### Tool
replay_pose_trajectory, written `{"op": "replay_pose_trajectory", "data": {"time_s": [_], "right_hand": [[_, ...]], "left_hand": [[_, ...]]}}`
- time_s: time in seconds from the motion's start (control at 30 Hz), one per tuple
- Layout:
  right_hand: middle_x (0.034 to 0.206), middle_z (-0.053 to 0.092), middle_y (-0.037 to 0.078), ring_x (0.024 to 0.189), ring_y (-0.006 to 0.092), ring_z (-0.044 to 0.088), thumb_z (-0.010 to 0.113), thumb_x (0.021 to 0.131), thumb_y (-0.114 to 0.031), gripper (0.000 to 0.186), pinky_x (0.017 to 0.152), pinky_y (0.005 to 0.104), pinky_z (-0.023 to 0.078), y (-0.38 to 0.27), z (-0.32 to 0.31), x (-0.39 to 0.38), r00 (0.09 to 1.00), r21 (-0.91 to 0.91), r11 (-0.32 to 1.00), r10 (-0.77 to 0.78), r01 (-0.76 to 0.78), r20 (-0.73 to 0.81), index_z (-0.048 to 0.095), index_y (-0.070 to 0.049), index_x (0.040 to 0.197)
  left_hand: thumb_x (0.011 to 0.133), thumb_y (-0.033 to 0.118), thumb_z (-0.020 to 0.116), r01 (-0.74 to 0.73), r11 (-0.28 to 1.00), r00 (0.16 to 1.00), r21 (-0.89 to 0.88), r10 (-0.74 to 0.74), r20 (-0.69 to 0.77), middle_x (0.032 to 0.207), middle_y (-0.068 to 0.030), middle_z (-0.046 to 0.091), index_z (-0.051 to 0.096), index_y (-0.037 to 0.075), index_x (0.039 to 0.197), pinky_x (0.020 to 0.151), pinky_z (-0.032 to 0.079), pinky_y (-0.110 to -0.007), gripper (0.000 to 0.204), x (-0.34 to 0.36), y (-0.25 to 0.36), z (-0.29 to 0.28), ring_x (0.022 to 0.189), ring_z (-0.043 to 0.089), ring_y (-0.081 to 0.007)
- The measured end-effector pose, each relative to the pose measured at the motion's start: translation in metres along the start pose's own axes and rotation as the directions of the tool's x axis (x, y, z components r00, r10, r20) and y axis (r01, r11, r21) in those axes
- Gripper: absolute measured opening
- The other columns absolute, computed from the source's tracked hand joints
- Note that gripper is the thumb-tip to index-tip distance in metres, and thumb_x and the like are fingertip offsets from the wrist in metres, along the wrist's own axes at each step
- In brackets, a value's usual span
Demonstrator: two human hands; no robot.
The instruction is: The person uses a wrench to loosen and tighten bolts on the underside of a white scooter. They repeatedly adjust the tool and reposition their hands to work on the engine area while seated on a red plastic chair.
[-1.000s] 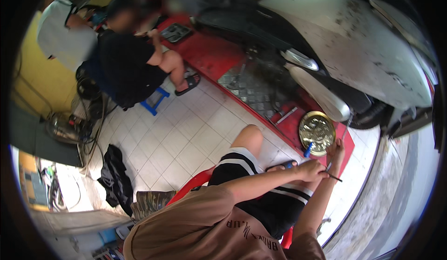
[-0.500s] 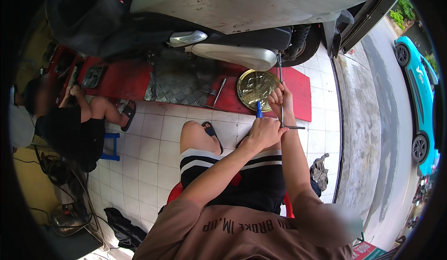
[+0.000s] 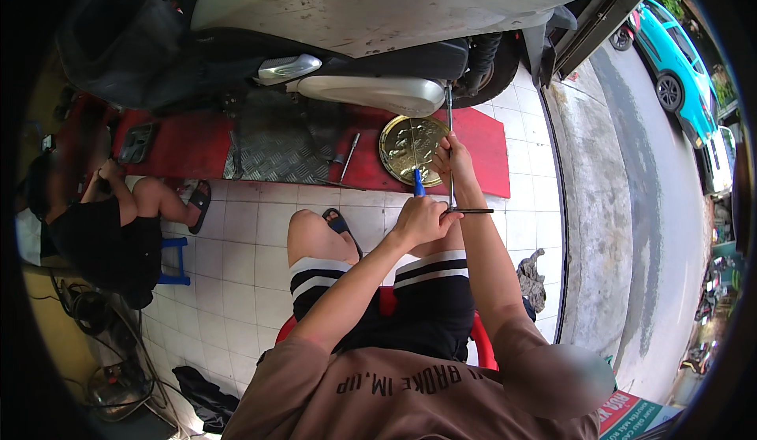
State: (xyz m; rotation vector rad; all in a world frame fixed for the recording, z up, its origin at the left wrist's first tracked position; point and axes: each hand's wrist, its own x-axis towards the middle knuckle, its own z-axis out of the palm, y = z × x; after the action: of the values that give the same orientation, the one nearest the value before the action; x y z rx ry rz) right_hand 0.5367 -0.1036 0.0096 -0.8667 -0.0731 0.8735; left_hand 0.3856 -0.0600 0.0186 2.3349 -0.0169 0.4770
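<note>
My left hand [image 3: 422, 221] grips the lower end of a long metal wrench, at its dark crossbar [image 3: 477, 210]. My right hand [image 3: 451, 164] has its fingers round the upright shaft higher up. The shaft [image 3: 449, 109] reaches to the underside of a white scooter [image 3: 371, 93], beside its rear wheel. Beneath this part of the scooter a round gold-coloured tray [image 3: 394, 144] rests on a red platform [image 3: 481, 132]. A tool with a blue handle [image 3: 419, 181] is at the tray's near edge, just beyond my left hand, partly behind it.
A long socket tool [image 3: 349, 158] and a metal plate [image 3: 268, 156] lie on the platform. A co-worker [image 3: 95, 227] sits left on a blue stool [image 3: 175, 259], near hoses [image 3: 102, 322]. Dark cloths [image 3: 205, 397] lie on the floor. A turquoise car [image 3: 674, 77] stands outside right.
The view has swung round to face the scooter. My right hand is now farther up the upright shaft than a second ago; since half a second ago both hands look nearly unchanged.
</note>
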Motion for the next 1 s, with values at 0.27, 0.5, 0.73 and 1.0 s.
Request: {"op": "replay_pose_trajectory", "data": {"time_s": [0.27,0.5,0.73,1.0], "right_hand": [[0.049,0.025,-0.003,0.040,0.0115,0.023,0.033,0.104,-0.039,0.039,0.042,0.0290,0.019,-0.004,-0.001,0.005,0.999,-0.084,0.996,0.031,-0.034,-0.039,0.039,-0.015,0.075],[0.049,0.025,-0.003,0.040,0.0111,0.022,0.033,0.104,-0.040,0.039,0.042,0.0288,0.020,-0.004,0.005,0.002,0.999,-0.075,0.997,0.033,-0.034,-0.019,0.038,-0.015,0.075],[0.046,0.025,-0.003,0.039,0.0109,0.021,0.031,0.105,-0.039,0.038,0.043,0.0273,0.021,-0.005,0.005,0.000,0.998,-0.075,0.995,0.060,-0.063,-0.029,0.040,-0.014,0.077],[0.045,0.025,-0.003,0.038,0.0104,0.021,0.031,0.104,-0.039,0.038,0.042,0.0269,0.021,-0.011,0.005,-0.003,0.996,-0.098,0.993,0.059,-0.065,-0.061,0.041,-0.015,0.077]], "left_hand": [[0.081,0.039,0.067,0.012,0.998,0.994,-0.069,-0.020,-0.111,0.047,-0.0135,0.052,0.054,0.007,0.051,0.046,0.044,-0.043,0.046,-0.001,0.004,0.001,0.046,0.056,-0.0339],[0.080,0.040,0.068,0.019,0.996,0.992,-0.088,-0.030,-0.119,0.047,-0.0139,0.051,0.054,0.007,0.051,0.048,0.043,-0.044,0.046,-0.002,0.003,-0.003,0.047,0.055,-0.0354],[0.080,0.040,0.067,0.056,0.992,0.996,-0.116,-0.064,-0.066,0.049,-0.0152,0.053,0.056,0.007,0.052,0.049,0.043,-0.045,0.045,-0.003,0.008,-0.011,0.050,0.056,-0.0362],[0.087,0.037,0.061,-0.088,0.996,0.990,-0.006,0.087,-0.110,0.055,-0.0161,0.058,0.058,0.004,0.062,0.053,0.047,-0.045,0.041,-0.003,0.003,0.004,0.053,0.060,-0.0352]]}}
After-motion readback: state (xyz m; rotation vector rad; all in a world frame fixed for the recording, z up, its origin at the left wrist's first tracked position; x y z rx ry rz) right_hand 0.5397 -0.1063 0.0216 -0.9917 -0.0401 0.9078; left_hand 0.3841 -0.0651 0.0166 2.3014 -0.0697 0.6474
